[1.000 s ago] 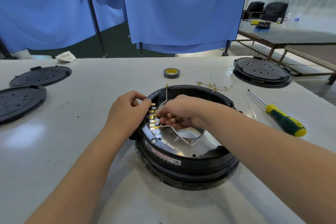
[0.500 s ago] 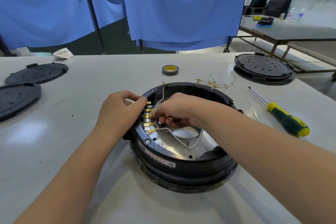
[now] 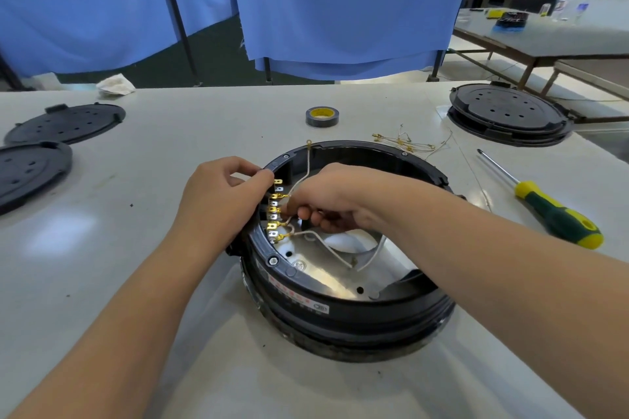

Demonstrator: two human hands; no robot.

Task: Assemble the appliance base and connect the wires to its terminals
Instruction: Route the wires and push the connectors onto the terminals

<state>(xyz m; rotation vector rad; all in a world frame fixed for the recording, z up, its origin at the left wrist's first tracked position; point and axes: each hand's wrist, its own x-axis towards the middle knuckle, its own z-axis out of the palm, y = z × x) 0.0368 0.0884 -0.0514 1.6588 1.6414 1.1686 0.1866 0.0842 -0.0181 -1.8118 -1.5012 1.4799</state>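
Note:
A round black appliance base (image 3: 343,313) with a shiny metal floor sits in front of me on the white table. A row of brass terminals (image 3: 274,211) runs down its inner left wall. White wires (image 3: 326,245) with gold connectors lead from the terminals across the metal floor; one wire (image 3: 308,160) arcs up over the rim. My left hand (image 3: 221,197) grips the left rim beside the terminals. My right hand (image 3: 326,201) reaches inside and pinches a wire connector at the terminal row; its fingertips hide the connector.
A yellow-and-green screwdriver (image 3: 551,214) lies to the right. Loose spare wires (image 3: 405,143) and a tape roll (image 3: 322,116) lie behind the base. Black lids (image 3: 64,122) rest at far left, and another base (image 3: 510,116) stands at far right.
Both hands stay at the terminal row with only slight shifts; the view has tilted a little. The right fingers still work the connector against the terminals.

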